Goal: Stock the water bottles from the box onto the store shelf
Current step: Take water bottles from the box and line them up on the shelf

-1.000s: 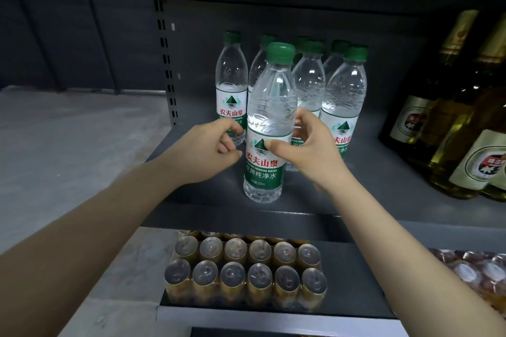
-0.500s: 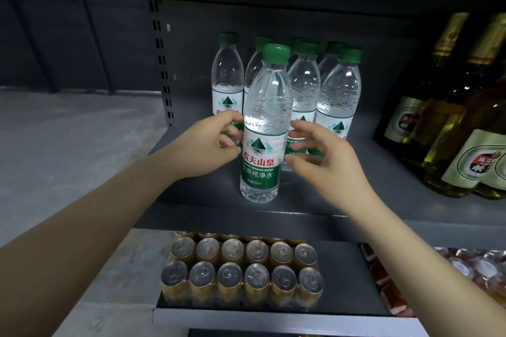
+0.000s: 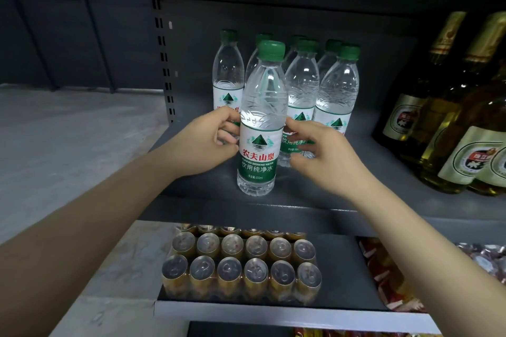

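front water bottle [image 3: 259, 128], green-capped and upright, standing near the front edge of the dark grey shelf [image 3: 315, 194], label facing out. flanked on both sides at label height: left hand [image 3: 204, 142] against the bottle's left side, fingers curled, fingertips at or touching the label edge; cannot tell whether actually gripping. right hand [image 3: 320, 154] just beside the bottle's right side, fingers loosely curled and spread, holding nothing, thumb close to the label. behind, a cluster of matching water bottles [image 3: 323, 90] set upright toward the back of the same shelf, close together in rows, partly hidden by the front bottle and the hands. off to the right on the same shelf, well apart from the water, tall amber glass bottles [image 3: 449, 128] with pale labels. one level down, a shrink-wrapped pack of gold cans [image 3: 241, 262], tops up, in rows of six; beside it to the right, red and yellow packets [image 3: 388, 279], contents unclear. at left, bare concrete floor [image 3: 68, 145] beyond the slotted shelf upright [image 3: 164, 63].
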`<state>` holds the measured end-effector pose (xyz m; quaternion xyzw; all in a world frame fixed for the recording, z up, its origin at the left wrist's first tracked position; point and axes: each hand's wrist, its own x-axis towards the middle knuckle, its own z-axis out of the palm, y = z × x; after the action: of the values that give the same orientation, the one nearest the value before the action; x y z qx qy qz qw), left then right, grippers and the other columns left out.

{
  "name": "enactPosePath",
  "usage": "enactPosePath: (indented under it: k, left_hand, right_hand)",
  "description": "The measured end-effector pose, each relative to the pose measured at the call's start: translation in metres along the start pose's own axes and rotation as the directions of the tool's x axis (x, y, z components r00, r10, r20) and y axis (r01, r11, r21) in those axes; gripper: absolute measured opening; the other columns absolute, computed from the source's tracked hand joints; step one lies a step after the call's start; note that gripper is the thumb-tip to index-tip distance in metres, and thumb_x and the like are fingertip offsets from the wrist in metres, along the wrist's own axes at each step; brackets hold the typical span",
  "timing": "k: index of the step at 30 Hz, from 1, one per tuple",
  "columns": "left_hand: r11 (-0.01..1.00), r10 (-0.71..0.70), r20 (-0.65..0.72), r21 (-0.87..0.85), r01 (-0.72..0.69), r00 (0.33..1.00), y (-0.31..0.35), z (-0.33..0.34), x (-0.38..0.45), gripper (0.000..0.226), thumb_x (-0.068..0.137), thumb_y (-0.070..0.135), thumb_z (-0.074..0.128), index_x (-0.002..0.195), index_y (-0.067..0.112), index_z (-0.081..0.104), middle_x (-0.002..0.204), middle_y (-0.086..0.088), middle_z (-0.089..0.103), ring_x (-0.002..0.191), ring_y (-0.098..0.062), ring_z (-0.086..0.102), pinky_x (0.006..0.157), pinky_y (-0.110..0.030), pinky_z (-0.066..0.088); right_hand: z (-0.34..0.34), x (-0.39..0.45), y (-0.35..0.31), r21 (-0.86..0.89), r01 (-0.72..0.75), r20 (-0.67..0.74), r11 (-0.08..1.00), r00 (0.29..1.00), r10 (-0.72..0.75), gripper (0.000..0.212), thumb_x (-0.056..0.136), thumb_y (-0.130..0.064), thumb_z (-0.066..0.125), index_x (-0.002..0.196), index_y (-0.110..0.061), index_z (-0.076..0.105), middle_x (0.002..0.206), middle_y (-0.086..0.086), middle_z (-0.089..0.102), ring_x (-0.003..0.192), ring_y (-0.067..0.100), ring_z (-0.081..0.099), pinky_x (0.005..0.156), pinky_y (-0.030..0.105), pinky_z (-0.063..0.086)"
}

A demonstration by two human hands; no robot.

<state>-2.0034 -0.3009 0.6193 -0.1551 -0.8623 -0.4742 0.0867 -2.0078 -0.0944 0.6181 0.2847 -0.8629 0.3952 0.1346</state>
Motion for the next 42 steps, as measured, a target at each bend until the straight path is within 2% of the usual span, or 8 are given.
enactPosePath:
  k: [8, 12, 18, 24, 30, 34, 38, 42]
  left_hand:
    - [0.994, 0.009, -0.035, 0.107, -0.006, 0.999, -0.001, -0.003, -0.009, 0.038, 0.083, -0.003, 0.059, 0.109, 0.022, 0.047, 0.097, 0.004, 0.059, 0.082, -0.006, 0.058, 0.073, -0.008, 0.047]
    - [0.988, -0.005, -0.064, 0.153, 0.015, 0.998, -0.001, -0.002, -0.012, 0.040, 0.082, 0.005, 0.063, 0.111, 0.025, 0.044, 0.104, 0.001, 0.059, 0.089, -0.011, 0.059, 0.077, -0.015, 0.046]
    - [0.934, -0.064, -0.102, 0.343, 0.095, 0.993, 0.000, 0.010, -0.016, 0.051, 0.077, 0.027, 0.073, 0.116, 0.019, 0.043, 0.097, 0.006, 0.057, 0.092, -0.013, 0.057, 0.087, -0.034, 0.049]
    - [0.808, -0.132, -0.118, 0.562, 0.176, 0.984, -0.001, 0.022, -0.018, 0.048, 0.076, 0.046, 0.069, 0.104, 0.024, 0.037, 0.099, 0.008, 0.055, 0.093, -0.013, 0.056, 0.075, -0.031, 0.044]
    - [0.787, -0.145, -0.158, 0.580, 0.211, 0.977, -0.002, 0.027, -0.015, 0.051, 0.074, 0.052, 0.068, 0.102, 0.022, 0.038, 0.091, 0.009, 0.057, 0.086, -0.012, 0.057, 0.067, -0.029, 0.042]
    - [0.826, -0.180, -0.165, 0.510, 0.240, 0.970, -0.003, 0.029, -0.015, 0.052, 0.073, 0.050, 0.070, 0.105, 0.023, 0.040, 0.087, 0.009, 0.060, 0.084, -0.012, 0.061, 0.075, -0.035, 0.051]
    - [0.835, -0.190, -0.172, 0.490, 0.251, 0.967, -0.004, 0.033, -0.014, 0.055, 0.073, 0.047, 0.071, 0.108, 0.021, 0.038, 0.082, 0.011, 0.058, 0.086, -0.014, 0.062, 0.077, -0.036, 0.052]
    - [0.842, -0.195, -0.186, 0.472, 0.262, 0.963, -0.006, 0.037, -0.012, 0.058, 0.073, 0.046, 0.072, 0.112, 0.021, 0.037, 0.090, 0.011, 0.054, 0.093, -0.017, 0.062, 0.081, -0.037, 0.052]
  right_hand:
    - [0.002, 0.014, 0.006, -0.038, -0.018, 0.071, 0.999, 0.997, 0.021, 0.064, 0.076, 0.000, 0.054, 0.134, -0.025, 0.047, 0.113, 0.004, 0.062, 0.100, 0.018, 0.057, 0.092, 0.039, 0.048]
    - [0.001, 0.015, 0.006, -0.044, -0.011, 0.090, 0.999, 0.996, 0.015, 0.066, 0.076, 0.000, 0.053, 0.135, -0.027, 0.045, 0.109, -0.003, 0.060, 0.098, 0.016, 0.057, 0.091, 0.037, 0.049]
    - [-0.001, 0.011, 0.008, -0.139, 0.002, 0.105, 0.990, 0.994, 0.013, 0.061, 0.080, -0.004, 0.056, 0.136, -0.023, 0.042, 0.106, -0.005, 0.055, 0.095, 0.017, 0.057, 0.088, 0.030, 0.047]
    - [-0.007, 0.008, 0.014, -0.276, 0.026, 0.170, 0.961, 0.985, 0.022, 0.048, 0.080, -0.007, 0.058, 0.126, -0.018, 0.053, 0.097, -0.003, 0.056, 0.080, 0.018, 0.057, 0.079, 0.029, 0.048]
    - [-0.011, 0.007, 0.023, -0.392, 0.059, 0.270, 0.918, 0.961, 0.053, 0.037, 0.080, -0.008, 0.057, 0.116, -0.016, 0.060, 0.089, -0.004, 0.058, 0.074, 0.015, 0.053, 0.074, 0.024, 0.044]
    - [-0.015, 0.004, 0.029, -0.470, 0.081, 0.327, 0.879, 0.941, 0.088, 0.034, 0.081, -0.013, 0.057, 0.114, -0.018, 0.060, 0.088, -0.006, 0.058, 0.073, 0.011, 0.049, 0.069, 0.021, 0.038]
    - [-0.022, 0.000, 0.036, -0.498, 0.058, 0.325, 0.865, 0.937, 0.125, 0.032, 0.081, -0.014, 0.057, 0.112, -0.019, 0.061, 0.084, -0.007, 0.058, 0.073, 0.014, 0.052, 0.072, 0.024, 0.043]
    - [-0.026, -0.004, 0.045, -0.506, 0.026, 0.294, 0.862, 0.945, 0.144, 0.031, 0.079, -0.013, 0.058, 0.108, -0.021, 0.063, 0.083, -0.007, 0.061, 0.073, 0.015, 0.056, 0.076, 0.030, 0.049]
